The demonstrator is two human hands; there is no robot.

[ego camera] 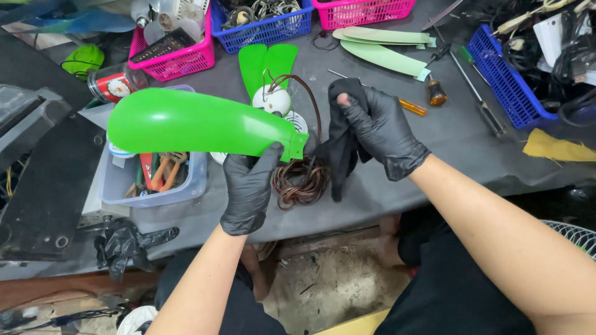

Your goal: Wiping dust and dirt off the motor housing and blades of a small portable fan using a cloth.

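Observation:
My left hand (248, 186), in a black glove, grips the narrow end of a bright green plastic fan blade (186, 121) and holds it level above the bench, its broad end pointing left. My right hand (379, 127), also gloved in black, is shut on a black cloth (338, 155) that hangs down just right of the blade's end. Below both hands a coil of brown wire (302, 181) lies on the grey bench top (434, 142), its lead running up to a white motor part (273, 100). Two more green blades (267, 62) lie behind it.
A clear tub of hand tools (158, 177) stands at the left. Pink baskets (177, 53) and blue baskets (267, 25) line the back, with another blue basket (503, 74) at the right. Pale green blades (385, 53) and screwdrivers (472, 80) lie beyond my right hand.

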